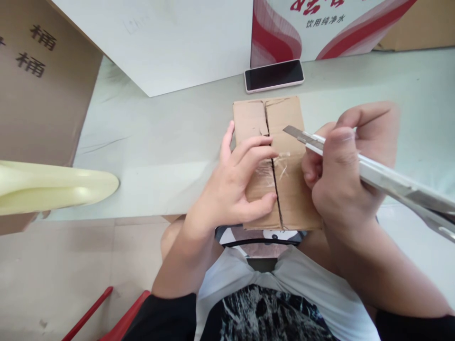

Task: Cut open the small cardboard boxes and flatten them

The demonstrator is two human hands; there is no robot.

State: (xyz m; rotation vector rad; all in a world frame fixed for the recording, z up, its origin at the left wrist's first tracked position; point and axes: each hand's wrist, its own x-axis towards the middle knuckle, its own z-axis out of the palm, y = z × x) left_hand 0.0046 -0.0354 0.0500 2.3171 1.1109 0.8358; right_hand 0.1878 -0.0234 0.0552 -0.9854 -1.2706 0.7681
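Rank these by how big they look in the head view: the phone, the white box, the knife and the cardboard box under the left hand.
1. White box, cut off above.
2. Cardboard box, partly covered.
3. Phone and knife, unsure: the knife, partly hidden, looks nearer the camera.

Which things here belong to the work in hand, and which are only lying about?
In use:
small cardboard box, under the left hand
utility knife, blade out, in the right hand

Apparently only lying about:
phone
pale yellow object, partly in view
red-and-white printed box
large brown box, at left
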